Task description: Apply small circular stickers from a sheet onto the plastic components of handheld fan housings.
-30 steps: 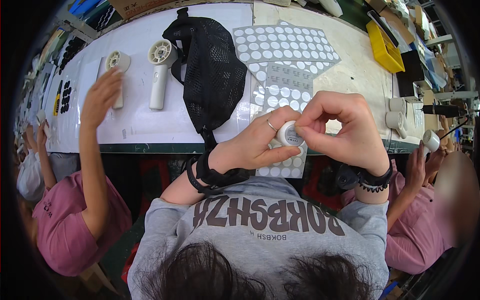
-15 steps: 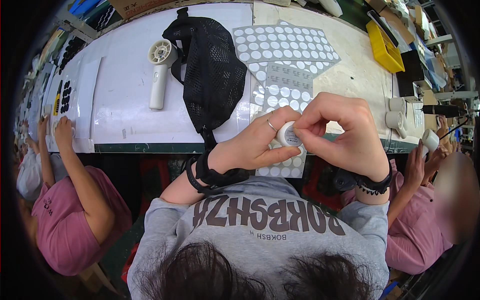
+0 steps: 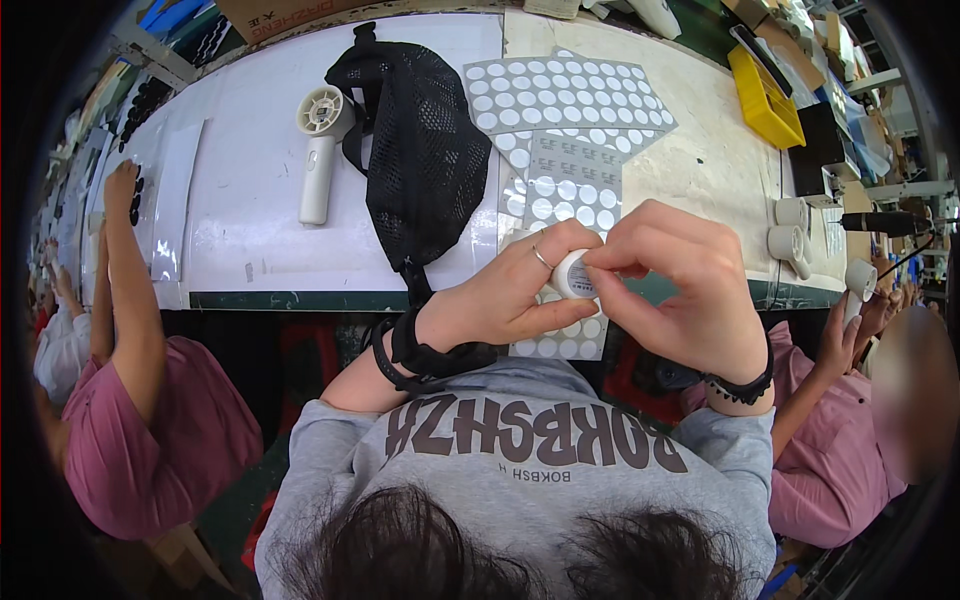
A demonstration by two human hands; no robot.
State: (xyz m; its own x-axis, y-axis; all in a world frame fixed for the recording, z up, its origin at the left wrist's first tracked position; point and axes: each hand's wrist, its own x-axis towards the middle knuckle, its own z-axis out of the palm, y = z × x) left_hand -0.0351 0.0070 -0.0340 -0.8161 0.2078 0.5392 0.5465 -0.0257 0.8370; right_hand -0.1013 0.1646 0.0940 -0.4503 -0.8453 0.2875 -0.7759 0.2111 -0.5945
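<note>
My left hand (image 3: 515, 287) grips a small white round part (image 3: 575, 276) between thumb and forefinger, its face turned up with fine dark print on it. Closed in a pinch, my right hand (image 3: 680, 280) has its thumb and forefinger against the right rim of that face. Whether those fingertips hold a label or the rim itself, I cannot tell. Under and beyond my hands lie overlapping grey sheets of round white stickers (image 3: 570, 95). One sheet (image 3: 570, 348) hangs over the table's front edge below my hands.
Left of the sheets lies a black mesh bag (image 3: 425, 150), beside a white handheld fan (image 3: 316, 180). A yellow bin (image 3: 765, 95) stands at the back right, with white fan parts (image 3: 788, 242) nearer. Co-workers in pink sit on both sides, the left one's arm (image 3: 135, 280) reaching onto the table.
My right hand has shifted slightly while still pinching at the round part, which stays in my left hand. The left co-worker's hand has moved farther up the table.
</note>
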